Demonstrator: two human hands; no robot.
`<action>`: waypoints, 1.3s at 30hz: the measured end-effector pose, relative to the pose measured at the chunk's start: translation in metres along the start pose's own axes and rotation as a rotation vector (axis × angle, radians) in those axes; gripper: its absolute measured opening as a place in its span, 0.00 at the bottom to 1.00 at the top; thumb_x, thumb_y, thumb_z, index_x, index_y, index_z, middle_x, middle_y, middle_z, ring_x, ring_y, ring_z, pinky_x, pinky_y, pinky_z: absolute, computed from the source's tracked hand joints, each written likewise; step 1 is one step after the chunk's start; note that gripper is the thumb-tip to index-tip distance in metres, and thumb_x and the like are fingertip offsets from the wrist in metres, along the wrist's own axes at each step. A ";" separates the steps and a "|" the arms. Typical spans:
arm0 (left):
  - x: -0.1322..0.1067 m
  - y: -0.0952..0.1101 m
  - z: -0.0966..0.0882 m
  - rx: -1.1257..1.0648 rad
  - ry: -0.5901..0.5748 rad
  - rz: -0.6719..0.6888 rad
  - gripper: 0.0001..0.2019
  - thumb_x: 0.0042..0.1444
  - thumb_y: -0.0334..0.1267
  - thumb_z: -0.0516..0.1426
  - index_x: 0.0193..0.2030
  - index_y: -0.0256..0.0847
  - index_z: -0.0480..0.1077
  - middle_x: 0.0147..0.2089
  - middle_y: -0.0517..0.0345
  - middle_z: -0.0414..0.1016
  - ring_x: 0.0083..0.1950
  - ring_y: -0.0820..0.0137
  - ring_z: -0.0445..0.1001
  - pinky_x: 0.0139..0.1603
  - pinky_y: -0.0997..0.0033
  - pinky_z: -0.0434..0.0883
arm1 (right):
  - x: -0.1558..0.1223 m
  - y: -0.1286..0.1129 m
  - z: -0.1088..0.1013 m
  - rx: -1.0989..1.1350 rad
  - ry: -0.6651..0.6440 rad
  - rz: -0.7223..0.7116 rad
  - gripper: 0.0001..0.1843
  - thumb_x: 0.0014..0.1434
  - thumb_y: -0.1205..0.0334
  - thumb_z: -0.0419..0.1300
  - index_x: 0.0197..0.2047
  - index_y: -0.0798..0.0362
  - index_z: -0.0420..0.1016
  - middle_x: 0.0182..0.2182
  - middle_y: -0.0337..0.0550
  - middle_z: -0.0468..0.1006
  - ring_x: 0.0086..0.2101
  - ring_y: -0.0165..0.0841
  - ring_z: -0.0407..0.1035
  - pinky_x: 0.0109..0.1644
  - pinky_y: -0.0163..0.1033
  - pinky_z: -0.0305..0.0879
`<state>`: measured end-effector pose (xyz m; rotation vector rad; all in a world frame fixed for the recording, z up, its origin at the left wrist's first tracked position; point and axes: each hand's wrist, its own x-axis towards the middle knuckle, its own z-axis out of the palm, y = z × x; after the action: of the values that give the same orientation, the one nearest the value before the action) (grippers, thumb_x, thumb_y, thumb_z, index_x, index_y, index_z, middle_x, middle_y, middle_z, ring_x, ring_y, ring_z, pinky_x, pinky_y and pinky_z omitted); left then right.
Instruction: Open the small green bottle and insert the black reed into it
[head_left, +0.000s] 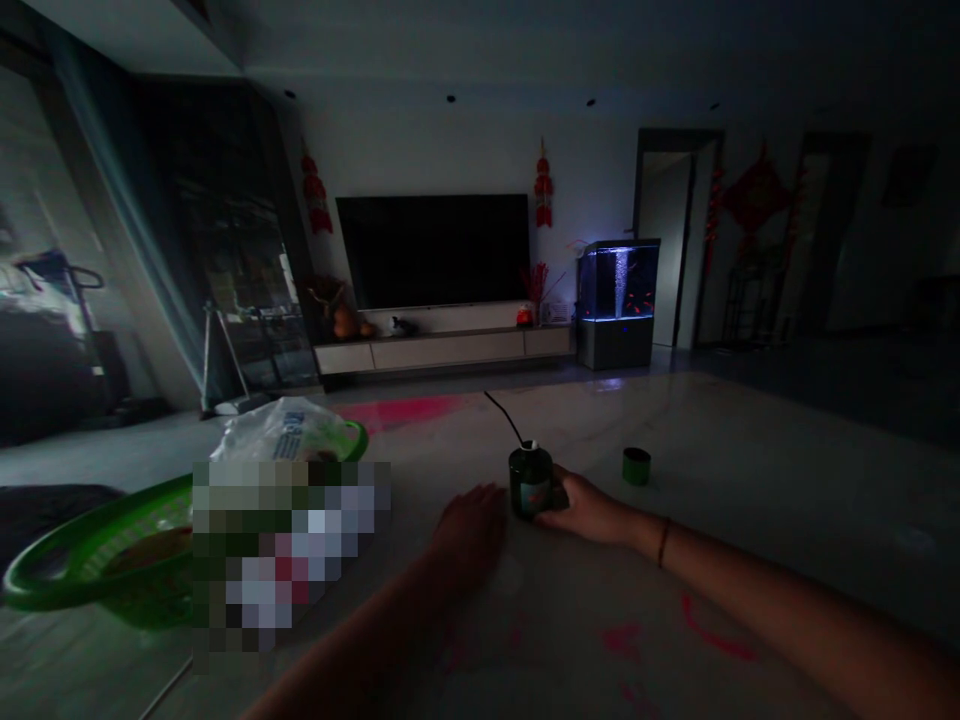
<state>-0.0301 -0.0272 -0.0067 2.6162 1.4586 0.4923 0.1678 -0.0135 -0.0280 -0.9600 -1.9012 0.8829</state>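
A dark green bottle (531,484) with a label on its front stands upright on the pale tabletop (420,440). From its open white-rimmed neck a thin dark stick or straw (504,416) pokes up and leans left. My right hand (581,507) is wrapped around the bottle's right side. Just left of the bottle, my left hand (471,525) lies flat on the table, fingers stretched forward, holding nothing. A short green cylindrical cap (636,466) sits apart, to the right of the bottle.
At the left, a green plastic basket (52,590) holds a clear plastic bag (274,430); a blurred-out patch covers its right part. Pink-red marks (720,640) stain the tabletop. Beyond are a television (435,250), a low cabinet (450,348) and a lit fish tank (619,285).
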 end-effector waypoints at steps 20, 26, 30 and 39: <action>-0.013 -0.006 -0.005 0.039 -0.129 0.031 0.25 0.59 0.45 0.39 0.61 0.39 0.50 0.64 0.49 0.46 0.64 0.64 0.45 0.61 0.59 0.44 | 0.072 0.044 -0.007 0.062 -0.013 0.016 0.27 0.41 0.64 0.64 0.45 0.55 0.61 0.44 0.48 0.71 0.44 0.37 0.67 0.50 0.46 0.60; -0.013 -0.006 -0.004 0.038 -0.127 0.039 0.24 0.59 0.45 0.39 0.60 0.38 0.50 0.64 0.49 0.46 0.64 0.65 0.44 0.61 0.59 0.44 | 0.093 0.055 -0.013 0.030 -0.009 -0.027 0.25 0.41 0.64 0.64 0.43 0.55 0.62 0.43 0.48 0.71 0.43 0.36 0.67 0.50 0.47 0.60; -0.013 -0.008 -0.002 0.020 -0.118 0.026 0.24 0.59 0.45 0.39 0.60 0.40 0.51 0.64 0.50 0.47 0.64 0.64 0.45 0.61 0.59 0.45 | 0.107 0.065 -0.017 0.009 -0.007 -0.019 0.24 0.40 0.64 0.64 0.42 0.55 0.63 0.41 0.46 0.72 0.42 0.36 0.67 0.51 0.47 0.59; -0.014 -0.009 -0.002 -0.015 -0.118 0.012 0.24 0.58 0.46 0.40 0.60 0.41 0.51 0.64 0.52 0.47 0.64 0.64 0.45 0.61 0.58 0.45 | 0.134 0.082 -0.023 -0.022 0.048 0.012 0.23 0.39 0.66 0.64 0.41 0.55 0.65 0.41 0.46 0.73 0.42 0.35 0.67 0.50 0.45 0.60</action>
<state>-0.0448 -0.0337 -0.0105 2.5951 1.3991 0.3428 0.1612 0.1447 -0.0404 -0.9984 -1.8698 0.8404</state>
